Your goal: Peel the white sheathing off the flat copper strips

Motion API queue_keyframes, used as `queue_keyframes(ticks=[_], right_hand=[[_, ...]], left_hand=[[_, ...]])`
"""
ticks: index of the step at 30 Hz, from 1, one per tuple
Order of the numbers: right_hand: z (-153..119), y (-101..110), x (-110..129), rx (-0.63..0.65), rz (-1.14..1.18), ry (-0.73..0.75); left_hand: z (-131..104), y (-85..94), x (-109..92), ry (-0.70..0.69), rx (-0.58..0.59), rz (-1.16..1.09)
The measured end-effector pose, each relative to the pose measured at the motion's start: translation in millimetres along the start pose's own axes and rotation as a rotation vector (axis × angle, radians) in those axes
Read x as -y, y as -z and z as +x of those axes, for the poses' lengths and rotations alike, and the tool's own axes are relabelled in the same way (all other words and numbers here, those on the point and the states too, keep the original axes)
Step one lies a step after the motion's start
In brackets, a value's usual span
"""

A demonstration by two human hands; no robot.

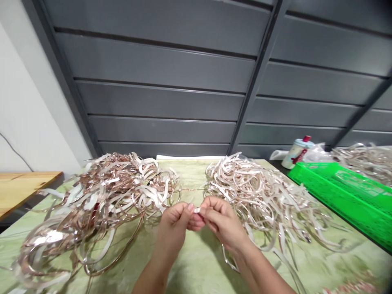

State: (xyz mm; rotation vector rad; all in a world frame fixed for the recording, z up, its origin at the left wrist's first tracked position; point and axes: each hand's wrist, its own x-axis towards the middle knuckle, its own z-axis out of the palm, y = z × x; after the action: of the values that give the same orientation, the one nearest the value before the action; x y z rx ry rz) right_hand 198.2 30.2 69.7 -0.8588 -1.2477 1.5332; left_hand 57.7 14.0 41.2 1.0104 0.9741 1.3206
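Note:
Both of my hands meet over the middle of the table. My left hand (178, 220) is closed in a pinch, thumb on top, at one end of a small white strip (197, 210). The other end is pinched by my right hand (223, 220), so only a short piece shows between the fingertips. Below my right hand hangs or lies a thin shiny loop (229, 261); whether it belongs to the same strip I cannot tell. Left of my hands lies a tangled heap of rose-gold and white strips (116, 183). A paler heap of strips (254, 183) lies to the right.
The greenish marbled tabletop (196, 269) carries both heaps. A green plastic crate (339, 196) stands at the right, with a cup (297, 153) behind it and more strips (367, 161) beyond. A wooden board (27, 183) sits at the left. Grey panelling (165, 98) rises behind the table.

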Motion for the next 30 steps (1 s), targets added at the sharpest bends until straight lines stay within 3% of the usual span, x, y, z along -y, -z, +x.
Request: queue_keyframes(ticks=[3, 8, 13, 19, 26, 30], right_hand=[[2.5, 0.7, -1.9, 0.046, 0.168, -0.078], [1.7, -8.5, -0.7, -0.066, 0.011, -0.044], [-0.5, -13.0, -5.0, -0.082, -0.028, -0.011], [0.1, -10.6, -15.4, -0.075, 0.196, -0.029], [4.2, -2.6, -12.1, 0.000, 0.628, -0.156], [11.0, 6.9, -9.1, 0.048, 0.660, -0.242]], left_hand=[[0.0, -0.6, -2.6, -0.046, 0.015, 0.020], [-2.8, -6.3, -2.7, -0.236, -0.099, 0.154], [-4.7, -11.5, 8.0, -0.252, -0.108, 0.071], [-0.5, -7.0, 20.9, -0.110, -0.145, -0.120], [-2.0, -12.9, 13.7, 0.006, -0.229, -0.345], [-0.4, -14.0, 11.7, 0.026, -0.252, -0.401]])
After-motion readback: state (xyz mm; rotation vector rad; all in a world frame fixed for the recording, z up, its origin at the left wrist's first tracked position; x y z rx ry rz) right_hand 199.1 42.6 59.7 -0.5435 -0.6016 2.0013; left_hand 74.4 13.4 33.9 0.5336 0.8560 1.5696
